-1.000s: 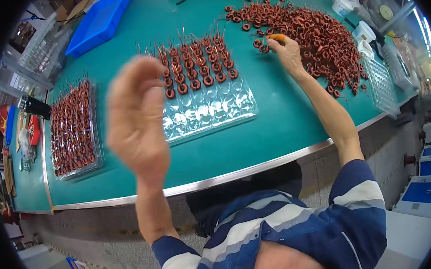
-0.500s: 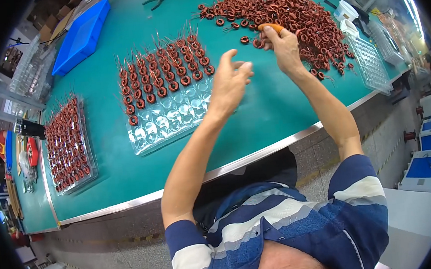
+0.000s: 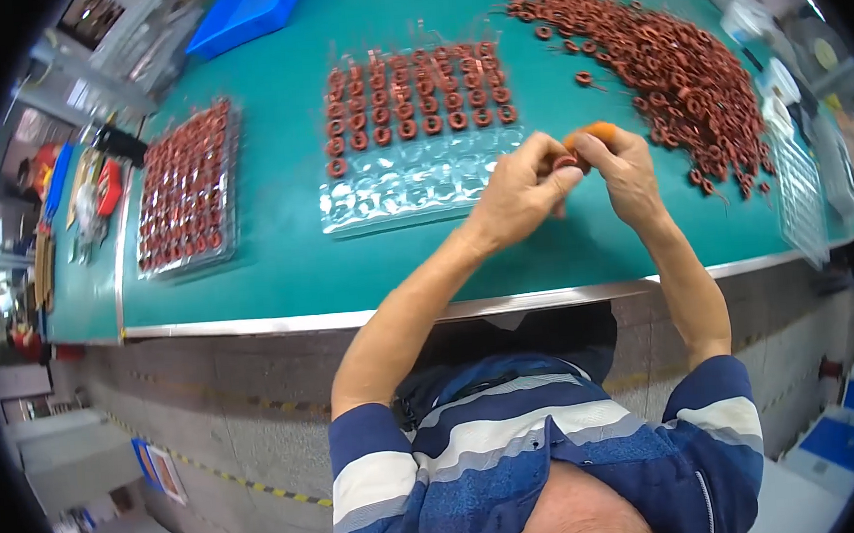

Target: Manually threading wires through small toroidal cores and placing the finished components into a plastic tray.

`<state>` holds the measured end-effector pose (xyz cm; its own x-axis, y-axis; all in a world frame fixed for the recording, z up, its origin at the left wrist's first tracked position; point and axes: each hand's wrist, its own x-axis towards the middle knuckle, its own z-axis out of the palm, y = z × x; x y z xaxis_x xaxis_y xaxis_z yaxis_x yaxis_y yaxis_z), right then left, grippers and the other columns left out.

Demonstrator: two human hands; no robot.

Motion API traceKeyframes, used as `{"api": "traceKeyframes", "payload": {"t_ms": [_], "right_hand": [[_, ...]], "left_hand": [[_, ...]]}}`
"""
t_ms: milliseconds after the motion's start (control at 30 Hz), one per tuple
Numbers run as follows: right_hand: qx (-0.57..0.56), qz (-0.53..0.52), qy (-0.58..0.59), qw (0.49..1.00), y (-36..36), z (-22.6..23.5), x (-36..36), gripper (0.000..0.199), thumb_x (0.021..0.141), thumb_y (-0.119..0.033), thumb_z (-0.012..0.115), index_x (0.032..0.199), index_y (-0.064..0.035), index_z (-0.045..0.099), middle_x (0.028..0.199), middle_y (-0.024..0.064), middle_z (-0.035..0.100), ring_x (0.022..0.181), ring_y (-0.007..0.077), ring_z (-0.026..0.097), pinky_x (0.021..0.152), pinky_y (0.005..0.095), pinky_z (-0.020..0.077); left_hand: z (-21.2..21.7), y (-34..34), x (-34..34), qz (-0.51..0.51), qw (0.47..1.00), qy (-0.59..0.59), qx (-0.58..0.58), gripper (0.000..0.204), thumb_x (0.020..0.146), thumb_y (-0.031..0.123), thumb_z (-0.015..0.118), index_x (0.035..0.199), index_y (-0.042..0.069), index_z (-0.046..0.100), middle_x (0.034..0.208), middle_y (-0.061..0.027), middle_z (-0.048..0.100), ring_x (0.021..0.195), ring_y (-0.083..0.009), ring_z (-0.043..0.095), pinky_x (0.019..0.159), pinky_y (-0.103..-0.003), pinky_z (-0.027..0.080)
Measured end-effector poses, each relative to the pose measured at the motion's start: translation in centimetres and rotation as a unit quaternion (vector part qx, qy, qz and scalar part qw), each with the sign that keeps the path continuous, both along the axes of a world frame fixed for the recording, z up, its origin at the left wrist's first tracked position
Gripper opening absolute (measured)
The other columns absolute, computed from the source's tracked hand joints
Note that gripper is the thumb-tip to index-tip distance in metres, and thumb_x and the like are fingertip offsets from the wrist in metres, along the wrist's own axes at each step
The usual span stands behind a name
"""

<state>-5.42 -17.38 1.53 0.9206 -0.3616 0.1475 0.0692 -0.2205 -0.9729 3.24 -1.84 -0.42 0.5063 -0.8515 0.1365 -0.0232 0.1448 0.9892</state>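
Observation:
Both my hands meet above the table's near part, right of a clear plastic tray (image 3: pixel 372 193). Between them is a small red-brown wire-wound ring coil (image 3: pixel 565 161), partly hidden by the fingers. My left hand (image 3: pixel 521 196) is closed around it, thumb and fingers pinching. My right hand (image 3: pixel 631 178), with an orange cover (image 3: pixel 596 134) on a finger, is closed against the same coil. In the tray, several rows of upright coils (image 3: pixel 415 94) with wire ends fill the far pockets. A large heap of loose coils (image 3: pixel 681 70) lies to the right.
A second clear tray packed with coils (image 3: pixel 184 189) stands at the left. Farther back is a blue bin (image 3: pixel 246 17). An unfilled clear tray (image 3: pixel 800 196) lies by the right edge, near white containers (image 3: pixel 781 83). The table's metal edge (image 3: pixel 351 319) runs in front of me.
My right hand has come back from the heap toward me with a coil. My left hand has moved to meet it and closed on the coil. The whole view has shifted and turned.

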Motion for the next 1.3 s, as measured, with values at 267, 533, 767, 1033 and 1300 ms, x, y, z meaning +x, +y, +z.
{"api": "traceKeyframes", "payload": {"t_ms": [267,533,767,1033,1300], "right_hand": [[-0.029,0.056,0.05,0.997,3.7,1.1,-0.2,0.022,0.091,-0.018,0.064,0.097,0.0033,0.068,0.077,0.0053,0.067,0.07,0.01,0.061,0.064,0.0232,0.0499],[-0.301,0.009,-0.028,0.953,5.7,2.1,-0.7,0.013,0.083,-0.013,0.068,0.089,-0.0009,0.069,0.077,0.0093,0.064,0.068,0.0193,0.063,0.059,0.0299,0.048],[-0.547,0.029,-0.19,0.814,8.2,2.6,0.6,0.018,0.067,-0.005,0.075,0.082,-0.0029,0.064,0.086,0.0062,0.061,0.081,0.0255,0.059,0.07,0.036,0.0461],[-0.261,0.075,-0.107,0.956,8.2,2.1,1.5,0.009,0.083,-0.011,0.069,0.088,-0.0036,0.068,0.092,0.0053,0.063,0.088,0.0205,0.06,0.075,0.0307,0.0484],[0.022,0.101,0.012,0.995,8.1,-1.6,1.6,0.031,0.097,-0.03,0.054,0.107,-0.0027,0.067,0.092,0.0032,0.066,0.087,0.0106,0.059,0.075,0.0252,0.0477]], "left_hand": [[-1.2,3.9,-2.7,0.09,0.984,0.131,-0.079,0.022,0.099,0.018,0.049,0.11,0.0,0.054,0.076,-0.0047,0.058,0.064,-0.0122,0.059,0.056,-0.024,0.047],[-0.3,6.3,-4.2,0.015,0.927,0.35,-0.136,0.026,0.099,0.024,0.05,0.108,0.001,0.058,0.081,-0.0059,0.059,0.065,-0.0144,0.061,0.056,-0.025,0.048],[-1.4,6.7,-2.4,0.192,0.945,0.236,-0.118,0.023,0.098,0.021,0.052,0.098,-0.001,0.059,0.073,-0.0046,0.057,0.061,-0.0129,0.055,0.058,-0.026,0.046],[-0.5,9.7,-2.4,0.102,0.943,0.271,-0.165,0.018,0.1,0.02,0.048,0.1,0.003,0.052,0.073,-0.0047,0.048,0.061,-0.0129,0.048,0.054,-0.025,0.042],[-1.4,10.0,-3.4,0.141,0.954,0.2,-0.174,0.024,0.1,0.017,0.045,0.121,0.004,0.047,0.083,-0.0045,0.05,0.069,-0.014,0.053,0.062,-0.024,0.044]]}}
